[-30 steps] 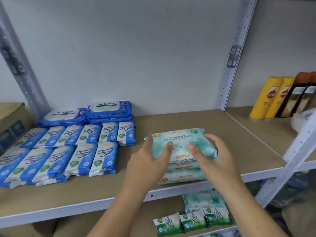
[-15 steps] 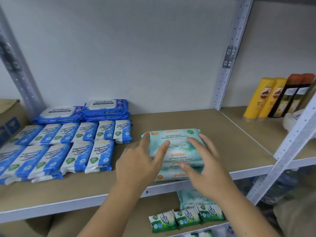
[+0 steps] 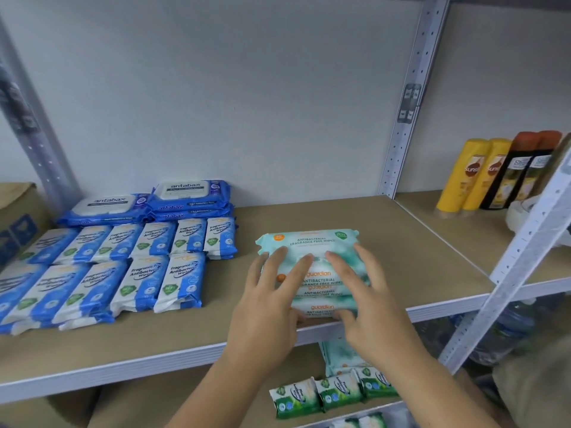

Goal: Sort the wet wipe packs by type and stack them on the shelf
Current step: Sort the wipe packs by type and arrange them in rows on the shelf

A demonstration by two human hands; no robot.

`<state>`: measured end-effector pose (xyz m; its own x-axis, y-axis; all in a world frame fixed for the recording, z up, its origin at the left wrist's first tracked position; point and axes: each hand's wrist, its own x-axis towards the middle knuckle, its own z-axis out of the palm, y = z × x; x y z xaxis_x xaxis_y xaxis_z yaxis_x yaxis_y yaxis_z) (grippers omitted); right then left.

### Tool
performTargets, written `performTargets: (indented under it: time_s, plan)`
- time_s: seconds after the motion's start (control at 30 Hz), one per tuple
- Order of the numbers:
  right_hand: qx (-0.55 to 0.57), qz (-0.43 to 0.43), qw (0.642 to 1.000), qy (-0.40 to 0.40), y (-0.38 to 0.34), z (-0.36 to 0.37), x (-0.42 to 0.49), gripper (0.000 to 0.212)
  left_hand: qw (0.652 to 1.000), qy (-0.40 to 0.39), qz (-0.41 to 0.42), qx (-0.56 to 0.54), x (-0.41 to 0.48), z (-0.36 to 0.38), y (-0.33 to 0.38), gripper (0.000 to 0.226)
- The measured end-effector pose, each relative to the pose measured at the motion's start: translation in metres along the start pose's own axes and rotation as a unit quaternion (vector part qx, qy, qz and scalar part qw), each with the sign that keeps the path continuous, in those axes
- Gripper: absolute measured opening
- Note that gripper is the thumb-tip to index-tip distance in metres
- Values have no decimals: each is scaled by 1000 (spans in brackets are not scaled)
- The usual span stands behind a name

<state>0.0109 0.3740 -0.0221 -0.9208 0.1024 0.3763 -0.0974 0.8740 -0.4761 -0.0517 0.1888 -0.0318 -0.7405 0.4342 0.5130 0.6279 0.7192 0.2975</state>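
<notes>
Left hand (image 3: 268,307), right hand (image 3: 374,307) splayed wide, pressing teal plastic wipe-pack stack (image 3: 312,240); blue-white plastic sachets (image 3: 139,267) at 9 o'clock.

Shelf (image 3: 398,242) free R of teal stack (image 3: 312,240); blue packs (image 3: 139,273) block L.

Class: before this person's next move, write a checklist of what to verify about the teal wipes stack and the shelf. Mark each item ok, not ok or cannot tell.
1. Teal stack rests on the shelf: ok.
2. One type only: ok, every readable label says guardian.
3. Edges squared: cannot tell, the left hand and right hand cover the sides.
4. Gap from the blue packs: ok, bare board between.
5. Hands free: not ok, both rest on the stack.
6. Green packs sorted: not ok, they lie below this shelf.
</notes>
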Motion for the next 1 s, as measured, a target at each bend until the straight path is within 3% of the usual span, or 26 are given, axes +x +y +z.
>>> performTargets:
  time_s: [0.5, 1.0]
  plan:
    - [40, -32, 997, 50, 81, 52, 150, 93, 999, 21, -35, 23, 119, 75, -49, 100]
    - [-9, -66, 994, 82, 130, 94, 277, 101, 998, 41, -27, 37, 229, 131, -106, 98]
